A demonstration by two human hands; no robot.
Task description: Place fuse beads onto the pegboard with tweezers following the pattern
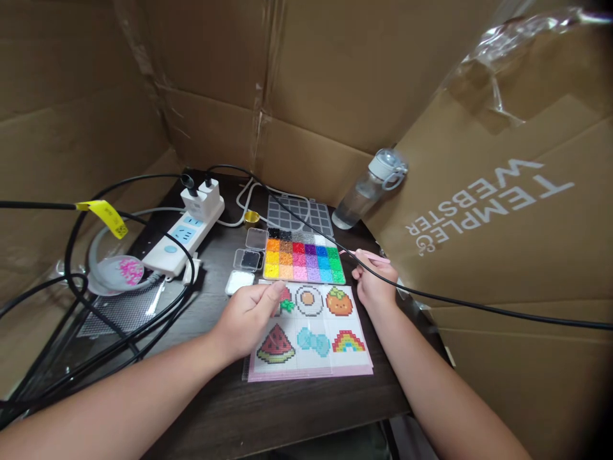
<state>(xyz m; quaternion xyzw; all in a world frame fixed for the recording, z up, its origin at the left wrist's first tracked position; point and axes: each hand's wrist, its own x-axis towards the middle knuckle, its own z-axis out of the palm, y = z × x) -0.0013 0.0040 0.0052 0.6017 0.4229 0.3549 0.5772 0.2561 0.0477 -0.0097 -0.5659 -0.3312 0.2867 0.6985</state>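
My left hand (251,316) is closed over the left side of the pattern sheet (313,319), thumb towards the bead tray; whether it holds anything is hidden. Fruit, egg, bow and rainbow pixel pictures show on the sheet, which lies on a pink board. In my right hand (376,281) are pink tweezers (373,257), their tips pointing left beside the tray's right edge. The bead tray (304,257), filled with many colours in square compartments, sits just beyond the sheet. Small boxes of black beads (249,259) and white beads (239,282) stand left of it.
A water bottle (366,191) stands behind at the right, near a grey compartment lid (299,216). At the left are a power strip (184,239), looping black cables and a dish of pink beads (117,275). One cable crosses above the tray. Cardboard walls surround the table (215,415).
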